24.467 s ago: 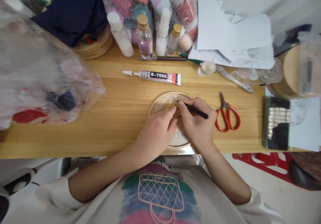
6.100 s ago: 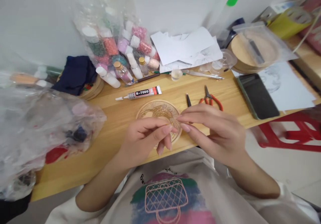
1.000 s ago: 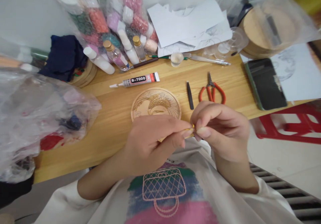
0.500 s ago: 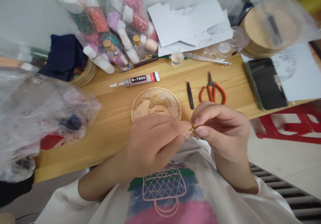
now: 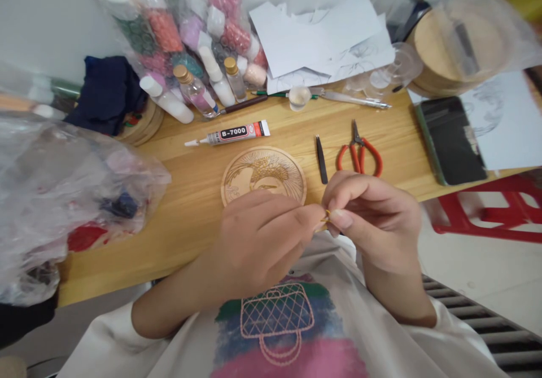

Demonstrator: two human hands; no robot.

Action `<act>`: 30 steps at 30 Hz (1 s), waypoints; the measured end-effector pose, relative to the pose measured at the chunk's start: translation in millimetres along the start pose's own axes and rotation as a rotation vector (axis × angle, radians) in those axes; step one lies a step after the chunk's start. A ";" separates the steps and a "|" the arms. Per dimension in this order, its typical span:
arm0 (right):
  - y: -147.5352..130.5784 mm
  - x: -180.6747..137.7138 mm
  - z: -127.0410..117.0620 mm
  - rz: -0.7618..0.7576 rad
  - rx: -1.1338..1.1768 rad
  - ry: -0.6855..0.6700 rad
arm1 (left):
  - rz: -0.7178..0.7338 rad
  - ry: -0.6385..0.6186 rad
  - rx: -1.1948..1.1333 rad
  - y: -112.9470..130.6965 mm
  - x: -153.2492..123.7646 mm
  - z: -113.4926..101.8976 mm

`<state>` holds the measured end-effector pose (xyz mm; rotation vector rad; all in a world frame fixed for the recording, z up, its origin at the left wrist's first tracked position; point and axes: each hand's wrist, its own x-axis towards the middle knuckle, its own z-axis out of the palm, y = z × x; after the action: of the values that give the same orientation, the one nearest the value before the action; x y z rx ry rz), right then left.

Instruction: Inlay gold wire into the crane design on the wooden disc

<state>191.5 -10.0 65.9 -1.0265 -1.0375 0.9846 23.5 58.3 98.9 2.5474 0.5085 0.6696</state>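
My left hand (image 5: 265, 242) and my right hand (image 5: 376, 220) meet fingertip to fingertip above the table's front edge. Between them is a thin golden wire (image 5: 327, 215), bent into a small curve and pinched by both; most of it is hidden by the fingers. Just beyond my left hand lies a round carved wooden disc (image 5: 265, 172) with golden lines in its relief, its near edge covered by that hand. Black tweezers (image 5: 321, 159) and pliers with orange handles (image 5: 359, 151) rest on the table past my right hand.
A B-7000 glue tube (image 5: 238, 133) lies behind the disc. Bagged bottles (image 5: 203, 34) and papers (image 5: 317, 39) stand along the back. A plastic bag (image 5: 63, 197) covers the left side. A phone (image 5: 452, 140) lies at right, above a red stool (image 5: 491, 209).
Both hands stay in nearly the same place. My left fingers have shifted slightly against the golden wire, and the view has barely moved.
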 end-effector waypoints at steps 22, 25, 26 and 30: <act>2.4 0.6 -4.6 0.022 0.048 0.000 | 0.032 0.018 0.071 0.8 -0.2 1.7; 2.2 1.9 -7.3 0.046 0.060 -0.056 | 0.039 0.000 0.079 0.2 0.1 0.9; 2.2 2.1 -8.6 0.060 0.063 -0.077 | 0.041 -0.006 0.082 0.0 0.3 0.5; 2.3 1.4 -13.2 0.112 0.086 -0.139 | 0.068 -0.041 0.035 -2.0 1.3 -1.0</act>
<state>204.3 -10.5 61.6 -0.9638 -1.0502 1.1958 23.5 60.8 99.1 2.6156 0.4254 0.6367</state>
